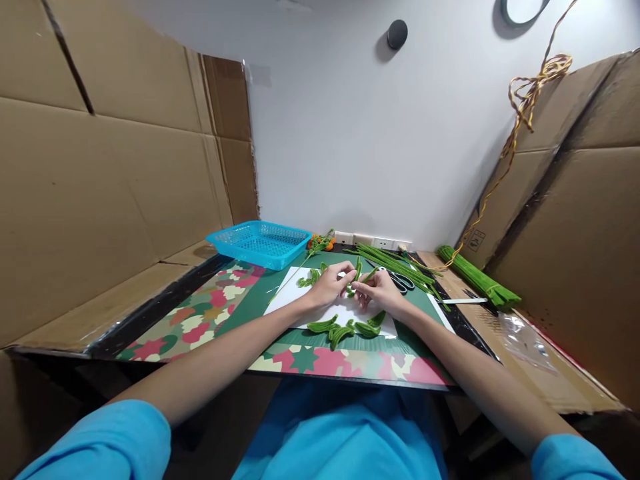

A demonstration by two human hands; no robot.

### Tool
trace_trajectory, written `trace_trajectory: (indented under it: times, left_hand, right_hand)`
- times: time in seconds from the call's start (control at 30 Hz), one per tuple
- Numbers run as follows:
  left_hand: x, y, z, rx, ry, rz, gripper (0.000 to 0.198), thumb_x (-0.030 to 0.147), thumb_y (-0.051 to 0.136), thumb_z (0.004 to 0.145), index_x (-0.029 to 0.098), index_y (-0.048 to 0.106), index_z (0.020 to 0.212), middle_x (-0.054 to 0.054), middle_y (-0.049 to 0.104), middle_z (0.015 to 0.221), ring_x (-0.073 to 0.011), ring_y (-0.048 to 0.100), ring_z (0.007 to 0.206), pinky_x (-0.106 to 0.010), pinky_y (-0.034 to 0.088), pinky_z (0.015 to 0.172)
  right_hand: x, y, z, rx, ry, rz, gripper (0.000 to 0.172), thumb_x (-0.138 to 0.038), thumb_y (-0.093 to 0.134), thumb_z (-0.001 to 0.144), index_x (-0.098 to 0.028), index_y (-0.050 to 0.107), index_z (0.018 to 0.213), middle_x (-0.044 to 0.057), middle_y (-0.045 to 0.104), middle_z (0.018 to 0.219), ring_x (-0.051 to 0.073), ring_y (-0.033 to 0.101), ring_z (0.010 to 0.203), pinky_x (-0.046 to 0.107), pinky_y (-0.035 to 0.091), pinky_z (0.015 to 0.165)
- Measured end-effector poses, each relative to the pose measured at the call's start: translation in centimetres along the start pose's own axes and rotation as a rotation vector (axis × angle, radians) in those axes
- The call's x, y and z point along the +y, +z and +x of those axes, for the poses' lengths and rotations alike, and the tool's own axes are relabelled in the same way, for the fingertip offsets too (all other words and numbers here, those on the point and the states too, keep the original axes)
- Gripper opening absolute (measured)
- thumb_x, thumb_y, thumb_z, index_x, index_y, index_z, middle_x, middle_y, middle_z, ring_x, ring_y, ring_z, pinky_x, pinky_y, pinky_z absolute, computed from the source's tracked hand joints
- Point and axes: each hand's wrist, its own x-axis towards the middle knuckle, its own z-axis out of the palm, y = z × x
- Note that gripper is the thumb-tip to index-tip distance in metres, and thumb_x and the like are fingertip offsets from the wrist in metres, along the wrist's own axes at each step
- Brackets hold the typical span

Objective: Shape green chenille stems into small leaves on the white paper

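While the left hand (330,287) and right hand (379,291) are pinching green strips (358,269), perhaps one bent piece, these are sitting between them above the paper (345,311), one tip pointing far, another slanting far right, neither hand clearly nearer.

Small craft corner, cardboard side walls (125,167) (improvised-looking), patterned tabletop (200,313), scissors (396,277), bundled green stems (475,275)

Counter (255,297): open passage over its camouflage-patterned left side and, between the forearms (240,337), above low green leaf shapes (341,333); obstructions: blue basket (260,255) at far left, scissors (409,283) and green stems (387,259) at far right, cardboard walls (110,173) on both flanks, cord (525,113) hanging right.
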Motion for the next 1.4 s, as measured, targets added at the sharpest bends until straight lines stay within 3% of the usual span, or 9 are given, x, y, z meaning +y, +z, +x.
trace_trajectory:
  times: [0.27, 0.43, 0.67, 0.83, 1.07, 1.23, 1.4]
  left_hand:
    - [0.8, -0.2, 0.2, -0.015, 0.067, 0.106, 0.043, 0.057, 0.065, 0.084, 0.014, 0.065, 0.088, -0.001, 0.064, 0.081, -0.0068, 0.055, 0.06, -0.018, 0.042, 0.053]
    - [0.8, -0.2, 0.1, -0.118, 0.001, 0.062, 0.041, 0.055, 0.062, 0.087, 0.014, 0.066, 0.09, -0.001, 0.062, 0.072, -0.0076, 0.055, 0.059, -0.017, 0.04, 0.053]
    - [0.3, -0.1, -0.4, -0.214, -0.136, -0.052, 0.05, 0.063, 0.066, 0.082, 0.015, 0.063, 0.092, 0.002, 0.053, 0.06, -0.0071, 0.047, 0.047, -0.018, 0.035, 0.043]
    - [0.0, 0.1, 0.0, -0.17, -0.078, -0.088, 0.053, 0.065, 0.072, 0.076, 0.016, 0.057, 0.086, 0.001, 0.054, 0.067, -0.0089, 0.056, 0.055, -0.014, 0.035, 0.039]
    - [-0.7, 0.2, 0.7, -0.005, -0.09, -0.186, 0.047, 0.059, 0.068, 0.083, 0.016, 0.055, 0.096, 0.001, 0.058, 0.072, -0.0075, 0.055, 0.046, -0.015, 0.034, 0.035]
    - [-1.0, -0.1, 1.2, 0.04, -0.064, -0.212, 0.051, 0.059, 0.074, 0.078, 0.016, 0.054, 0.096, 0.001, 0.061, 0.075, -0.0059, 0.056, 0.046, -0.014, 0.033, 0.036]
    - [-1.0, 0.2, 0.7, 0.01, -0.046, -0.191, 0.052, 0.059, 0.075, 0.078, 0.014, 0.058, 0.098, -0.002, 0.066, 0.083, -0.0009, 0.046, 0.044, -0.014, 0.032, 0.038]
  right_hand:
    - [0.0, -0.3, 0.0, 0.004, -0.007, -0.153, 0.051, -0.06, 0.073, 0.082, -0.014, 0.069, 0.061, 0.007, 0.066, 0.052, 0.02, 0.064, 0.043, 0.027, 0.051, 0.043]
    - [-0.4, -0.7, -0.4, 0.051, -0.064, -0.272, 0.047, -0.061, 0.072, 0.083, -0.016, 0.075, 0.071, 0.005, 0.068, 0.054, 0.018, 0.061, 0.04, 0.026, 0.046, 0.04]
    - [-1.0, -1.5, -0.7, 0.185, -0.197, -0.525, 0.06, -0.059, 0.073, 0.084, -0.018, 0.058, 0.043, 0.005, 0.06, 0.043, 0.012, 0.049, 0.038, 0.024, 0.037, 0.045]
    - [-1.1, -1.3, -0.7, 0.266, -0.207, -0.427, 0.056, -0.06, 0.072, 0.085, -0.017, 0.058, 0.052, 0.005, 0.064, 0.048, 0.013, 0.054, 0.041, 0.024, 0.04, 0.046]
    - [-1.2, -0.9, -0.2, 0.17, -0.131, -0.05, 0.05, -0.062, 0.082, 0.073, -0.015, 0.069, 0.083, 0.006, 0.072, 0.069, 0.019, 0.068, 0.054, 0.032, 0.06, 0.055]
    - [-1.3, -0.8, 0.1, 0.275, -0.144, 0.029, 0.045, -0.057, 0.083, 0.073, -0.016, 0.067, 0.083, 0.007, 0.074, 0.078, 0.018, 0.069, 0.058, 0.033, 0.062, 0.057]
    - [-1.0, -0.7, 0.3, 0.371, -0.134, 0.013, 0.046, -0.056, 0.083, 0.072, -0.016, 0.068, 0.087, 0.006, 0.071, 0.078, 0.019, 0.069, 0.057, 0.031, 0.061, 0.054]
